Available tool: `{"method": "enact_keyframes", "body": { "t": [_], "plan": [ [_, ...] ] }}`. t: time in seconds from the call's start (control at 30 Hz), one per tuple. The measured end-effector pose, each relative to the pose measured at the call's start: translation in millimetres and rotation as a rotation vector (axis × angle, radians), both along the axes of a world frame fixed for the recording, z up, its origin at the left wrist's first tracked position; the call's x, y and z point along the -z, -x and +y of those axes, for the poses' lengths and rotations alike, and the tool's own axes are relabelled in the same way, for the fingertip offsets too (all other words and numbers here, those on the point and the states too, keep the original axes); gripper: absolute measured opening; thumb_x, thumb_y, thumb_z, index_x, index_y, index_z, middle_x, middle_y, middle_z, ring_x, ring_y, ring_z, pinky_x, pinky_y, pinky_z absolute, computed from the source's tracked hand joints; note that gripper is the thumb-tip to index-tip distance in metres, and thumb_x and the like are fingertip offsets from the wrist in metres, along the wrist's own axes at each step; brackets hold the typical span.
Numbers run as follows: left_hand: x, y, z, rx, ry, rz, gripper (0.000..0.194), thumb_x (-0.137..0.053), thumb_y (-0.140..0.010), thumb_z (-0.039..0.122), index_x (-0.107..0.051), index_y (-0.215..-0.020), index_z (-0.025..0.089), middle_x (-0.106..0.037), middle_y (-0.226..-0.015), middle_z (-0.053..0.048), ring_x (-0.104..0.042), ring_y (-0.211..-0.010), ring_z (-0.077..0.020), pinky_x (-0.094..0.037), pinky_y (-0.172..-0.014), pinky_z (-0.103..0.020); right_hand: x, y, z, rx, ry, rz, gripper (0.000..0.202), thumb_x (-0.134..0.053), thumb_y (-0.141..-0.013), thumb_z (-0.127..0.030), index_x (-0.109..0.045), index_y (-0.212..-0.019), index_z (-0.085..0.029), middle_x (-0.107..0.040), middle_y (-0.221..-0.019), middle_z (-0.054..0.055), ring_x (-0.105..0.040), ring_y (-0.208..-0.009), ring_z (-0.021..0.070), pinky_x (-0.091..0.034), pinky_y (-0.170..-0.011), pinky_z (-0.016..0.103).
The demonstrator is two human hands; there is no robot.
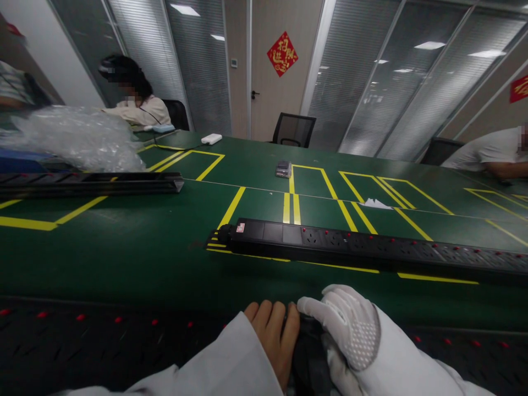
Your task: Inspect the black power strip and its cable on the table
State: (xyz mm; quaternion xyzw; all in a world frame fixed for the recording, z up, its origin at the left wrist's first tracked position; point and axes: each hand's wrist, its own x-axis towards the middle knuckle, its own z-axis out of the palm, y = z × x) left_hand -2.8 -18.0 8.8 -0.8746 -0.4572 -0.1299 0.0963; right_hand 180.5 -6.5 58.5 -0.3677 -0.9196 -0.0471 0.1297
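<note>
My bare left hand (275, 336) has its fingers bent over a black part (307, 352) at the bottom middle of the view. Around the other side of that part curls my right hand (348, 324), in a white glove with a dotted cuff. The two hands nearly touch, and they hide most of the part, so its kind is unclear. Black power strips with red lights run along the near edge, one to the left (115, 344) and more of the same to the right (457, 352). Beyond my hands a long black power strip (371, 247) lies on the green table (165, 258).
Black metal channels (91, 184) and clear plastic wrapping (82, 137) lie at the left. A small grey packet (283, 169), a crumpled white paper (375, 204) and a white box (212, 139) are farther back. People sit at the far left (140, 110) and right (487, 151).
</note>
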Motion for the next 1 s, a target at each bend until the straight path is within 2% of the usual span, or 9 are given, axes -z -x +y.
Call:
{"method": "enact_keyframes", "body": {
  "t": [0.13,0.27,0.43,0.53,0.67,0.77,0.9,1.0],
  "plan": [
    [0.2,-0.1,0.2,0.005,0.024,0.000,0.027,-0.045,-0.087,0.012,-0.057,-0.111,0.016,-0.058,-0.082,-0.003,-0.054,-0.070,-0.0194,-0.041,-0.062,-0.033,3.4,0.7,1.2,-0.010,-0.033,-0.015,0.042,-0.042,-0.076,-0.012,-0.047,-0.118,-0.013,-0.056,-0.080,0.006,-0.054,-0.075,0.0217,-0.044,-0.064,0.037],
    [2.3,-0.5,-0.2,-0.007,0.013,0.000,0.030,-0.039,-0.089,0.008,-0.056,-0.112,0.017,-0.059,-0.082,-0.003,-0.055,-0.071,-0.0191,-0.041,-0.062,-0.034,2.4,0.4,1.5,-0.010,-0.055,-0.015,0.040,-0.045,-0.077,-0.015,-0.048,-0.117,-0.013,-0.056,-0.081,0.005,-0.052,-0.073,0.0207,-0.043,-0.064,0.035],
    [-0.7,-1.6,-1.1,-0.015,0.061,0.012,0.029,-0.041,-0.089,0.011,-0.057,-0.112,0.017,-0.060,-0.085,-0.005,-0.056,-0.073,-0.0195,-0.042,-0.065,-0.034,2.2,0.3,0.8,0.003,-0.078,-0.003,0.039,-0.046,-0.079,-0.016,-0.049,-0.117,-0.015,-0.056,-0.082,0.004,-0.052,-0.074,0.0193,-0.043,-0.064,0.034],
    [-3.1,-1.7,-1.0,-0.020,0.084,0.020,0.029,-0.041,-0.090,0.013,-0.057,-0.114,0.017,-0.060,-0.086,-0.005,-0.056,-0.074,-0.0197,-0.042,-0.065,-0.034,5.8,0.8,0.7,0.019,-0.103,-0.003,0.038,-0.048,-0.078,-0.015,-0.050,-0.115,-0.016,-0.056,-0.081,0.003,-0.053,-0.073,0.0196,-0.044,-0.065,0.035],
    [-2.3,-0.1,-0.1,-0.001,0.067,0.040,0.030,-0.039,-0.090,0.010,-0.056,-0.114,0.017,-0.059,-0.086,-0.004,-0.055,-0.073,-0.0186,-0.042,-0.064,-0.033,12.3,1.4,1.1,0.048,-0.135,0.000,0.033,-0.050,-0.079,-0.020,-0.052,-0.112,-0.019,-0.055,-0.079,0.003,-0.054,-0.074,0.0221,-0.043,-0.058,0.036],
    [0.2,1.0,0.2,0.021,0.047,0.035,0.029,-0.042,-0.089,0.012,-0.054,-0.114,0.016,-0.057,-0.084,-0.004,-0.054,-0.072,-0.0193,-0.041,-0.063,-0.034,14.7,2.1,1.7,0.047,-0.139,0.005,0.037,-0.048,-0.077,-0.015,-0.052,-0.113,-0.017,-0.055,-0.079,0.003,-0.053,-0.073,0.0207,-0.045,-0.062,0.037],
    [2.2,0.9,0.1,0.013,0.019,0.017,0.031,-0.039,-0.088,0.007,-0.055,-0.113,0.017,-0.058,-0.083,-0.003,-0.054,-0.071,-0.0190,-0.040,-0.061,-0.034,7.4,4.3,-2.2,0.072,-0.132,0.002,0.035,-0.045,-0.077,-0.014,-0.054,-0.111,-0.017,-0.057,-0.077,0.004,-0.054,-0.071,0.0214,-0.046,-0.060,0.038],
    [2.2,0.8,0.1,0.020,0.032,0.015,0.030,-0.043,-0.088,0.010,-0.054,-0.114,0.016,-0.058,-0.084,-0.004,-0.054,-0.071,-0.0193,-0.040,-0.062,-0.034,-1.1,5.8,-10.0,0.104,-0.144,0.032,0.040,-0.042,-0.076,-0.012,-0.051,-0.115,-0.017,-0.059,-0.083,0.006,-0.056,-0.076,0.0235,-0.047,-0.064,0.040]
  ]
}}
